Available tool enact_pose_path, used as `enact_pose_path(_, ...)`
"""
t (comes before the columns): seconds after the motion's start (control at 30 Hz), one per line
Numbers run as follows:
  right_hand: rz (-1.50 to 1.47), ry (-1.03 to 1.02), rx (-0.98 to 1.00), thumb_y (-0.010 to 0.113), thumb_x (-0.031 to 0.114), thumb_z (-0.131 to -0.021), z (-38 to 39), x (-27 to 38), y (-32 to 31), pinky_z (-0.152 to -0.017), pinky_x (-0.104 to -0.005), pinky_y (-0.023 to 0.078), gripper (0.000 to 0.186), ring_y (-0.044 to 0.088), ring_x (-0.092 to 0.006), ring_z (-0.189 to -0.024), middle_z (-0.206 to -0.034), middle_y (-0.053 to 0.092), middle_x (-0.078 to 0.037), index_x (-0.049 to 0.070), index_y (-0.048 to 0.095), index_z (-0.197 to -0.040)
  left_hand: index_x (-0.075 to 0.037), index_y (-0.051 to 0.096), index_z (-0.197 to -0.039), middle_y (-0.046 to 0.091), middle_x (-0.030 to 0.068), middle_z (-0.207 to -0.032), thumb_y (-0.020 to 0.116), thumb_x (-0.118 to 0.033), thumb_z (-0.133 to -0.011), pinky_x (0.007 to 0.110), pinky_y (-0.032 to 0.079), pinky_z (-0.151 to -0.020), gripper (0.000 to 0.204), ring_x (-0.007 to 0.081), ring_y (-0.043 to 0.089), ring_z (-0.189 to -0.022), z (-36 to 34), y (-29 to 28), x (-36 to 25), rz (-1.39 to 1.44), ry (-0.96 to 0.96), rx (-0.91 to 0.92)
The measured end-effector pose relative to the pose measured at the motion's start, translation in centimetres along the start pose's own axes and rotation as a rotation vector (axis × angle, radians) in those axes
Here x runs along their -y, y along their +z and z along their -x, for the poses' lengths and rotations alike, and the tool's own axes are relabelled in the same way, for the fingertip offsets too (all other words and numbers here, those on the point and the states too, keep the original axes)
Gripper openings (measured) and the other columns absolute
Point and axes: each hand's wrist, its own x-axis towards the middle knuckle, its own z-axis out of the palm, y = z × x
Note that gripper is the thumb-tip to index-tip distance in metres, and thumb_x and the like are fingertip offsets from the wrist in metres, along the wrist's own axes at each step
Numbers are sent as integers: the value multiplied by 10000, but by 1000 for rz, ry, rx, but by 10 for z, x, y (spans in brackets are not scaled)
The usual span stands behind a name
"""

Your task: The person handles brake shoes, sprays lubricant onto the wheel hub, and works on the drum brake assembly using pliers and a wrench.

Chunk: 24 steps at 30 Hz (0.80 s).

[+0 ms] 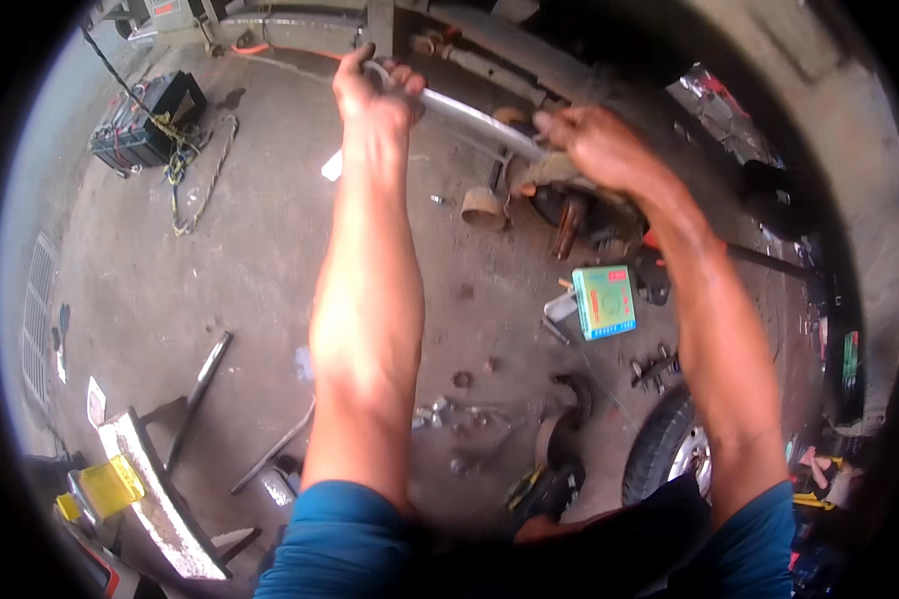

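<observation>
My left hand (375, 88) is closed around the near-left end of a long silvery wrench (479, 122), and a ring-shaped end shows between thumb and fingers. The wrench slopes down to the right toward a rusty wheel hub assembly (571, 225). At the top of that assembly my right hand (597, 145) has its fingers curled, close to the wrench's other end. What those fingers grip is hidden behind the hand. A rusty cup-shaped part (484, 208) is just left of the hub.
Below the hub lies a green box (604, 301). A wheel with a tyre (669, 444) is at lower right, near loose metal parts (459, 414). Bars (198, 394) and a yellow-topped stand (110, 487) are at lower left; a dark battery (145, 125) with rope is at upper left.
</observation>
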Motion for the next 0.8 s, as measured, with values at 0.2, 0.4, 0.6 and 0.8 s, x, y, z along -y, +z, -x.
enact_pose_path(0.2, -48, 14, 1, 382, 617, -913, 0, -14, -6, -986, -347, 365, 702, 531, -277, -1142, -1114, 633, -192, 3, 608, -1168, -118, 467, -607, 394, -2, -526, 554, -291, -835, 291, 218, -339, 299, 106, 273, -364, 179, -73, -19, -44, 365, 184)
enact_pose_path(0.4, -2, -2, -42, 366, 720, -852, 3, -7, -12, -991, -374, 367, 825, 507, -315, -1172, -1187, 584, -220, -1, 581, -1192, -97, 442, -682, 411, 25, -572, 588, -271, -841, 283, 273, -411, 276, 126, 327, -431, 139, -57, -66, -218, 231, 158)
enact_pose_path(0.6, -588, -166, -874, 613, 368, -871, 92, -37, 25, -766, -337, 475, 398, 608, -235, -848, -958, 638, -161, -7, 610, -1005, -39, 533, -816, 451, 40, -551, 615, -195, -808, 274, 305, -398, 177, 137, 395, -412, 139, -48, -31, -703, 370, 26)
enact_pose_path(0.8, -726, 384, -123, 654, 382, -843, 167, -91, 144, -810, -337, 464, 495, 597, -206, -909, -982, 629, -122, -14, 536, -1115, -26, 569, -796, 485, 45, -571, 611, -163, -805, 254, 320, -375, 144, 132, 408, -413, 142, -90, -3, -915, 373, -51)
